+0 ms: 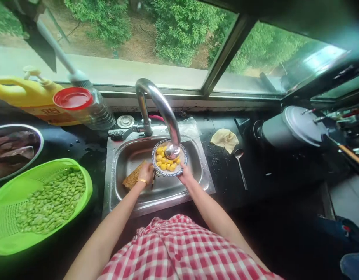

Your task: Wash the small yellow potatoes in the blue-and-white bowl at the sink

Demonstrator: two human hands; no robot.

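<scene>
A dark tabletop [272,186] runs across the middle of the frame below a wide window [156,39]. Sunk into it at centre is a steel sink [194,171], with a curved tap [160,105] arching over the basin. At lower left sits a green basket [10,237] filled with pale green beans [51,202]. Above it, at the left edge, is a metal bowl [36,136], and at upper left a yellow jug [25,95] lies beside a clear bottle with a red cap [73,98]. A grey pot with a lid [290,128] stands at right. In the sink, right under the tap's spout, is a small bowl [183,161] holding yellow pieces [163,161]. The left hand [146,173] and right hand [185,175] hold it from either side, fingers closed on its rim. A brown sponge [131,179] lies just left of the left hand. A spoon [240,163] rests on the tabletop right of the sink.
</scene>
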